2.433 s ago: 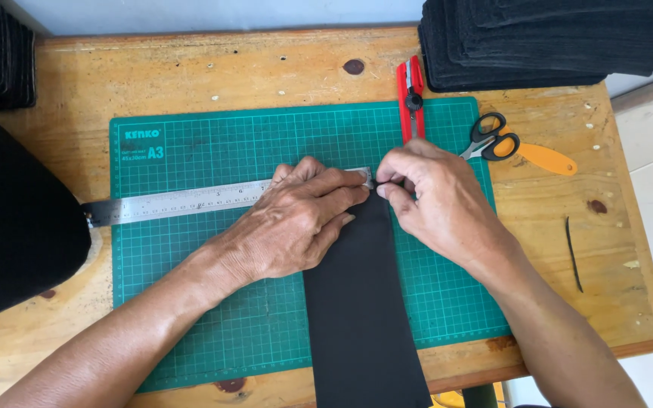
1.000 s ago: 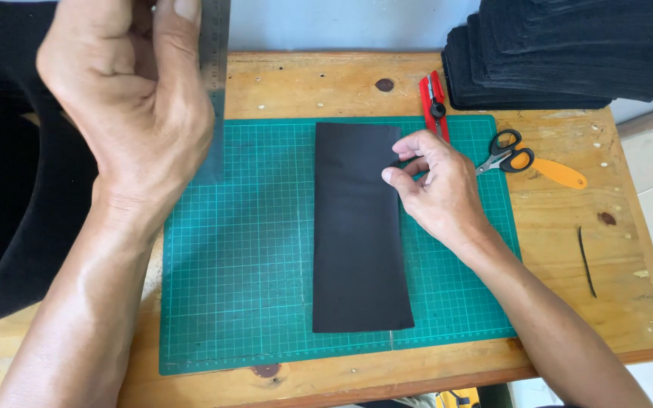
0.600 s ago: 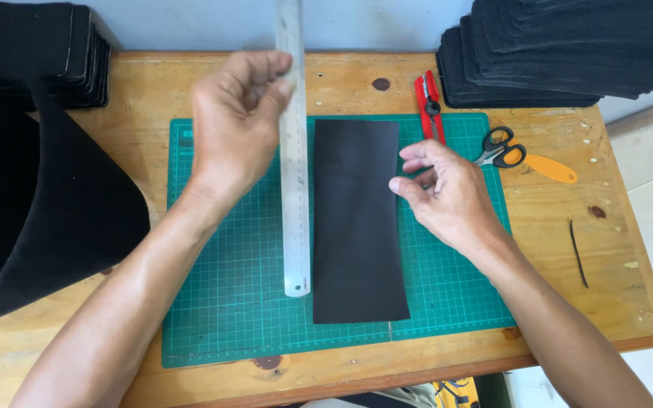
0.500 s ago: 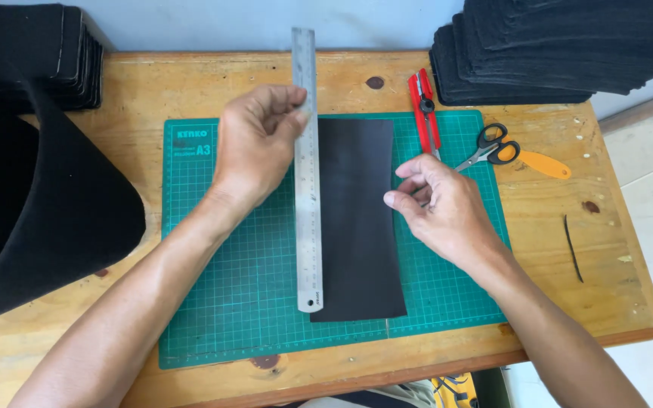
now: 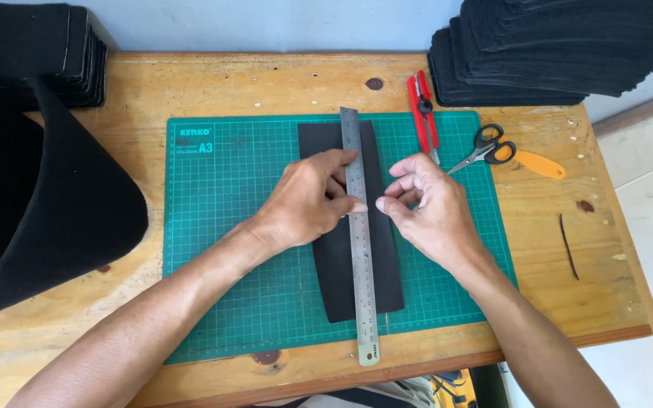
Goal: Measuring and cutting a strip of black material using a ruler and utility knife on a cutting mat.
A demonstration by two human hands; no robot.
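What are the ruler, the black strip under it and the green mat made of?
Ruler: looks like steel, brushed silver with fine graduations, thin and flat. Black strip: probably foam or felt sheet, matte with no shine, much like the stacked black pieces. Green mat: likely a vinyl or rubber cutting mat, matte with a printed grid. The left hand presses the ruler down.

Open green mat (image 5: 228, 249) at centre left; black foam roll (image 5: 47, 211) blocking far left, stacked black sheets (image 5: 553, 53) upper right, scissors (image 5: 493, 147) right of centre.
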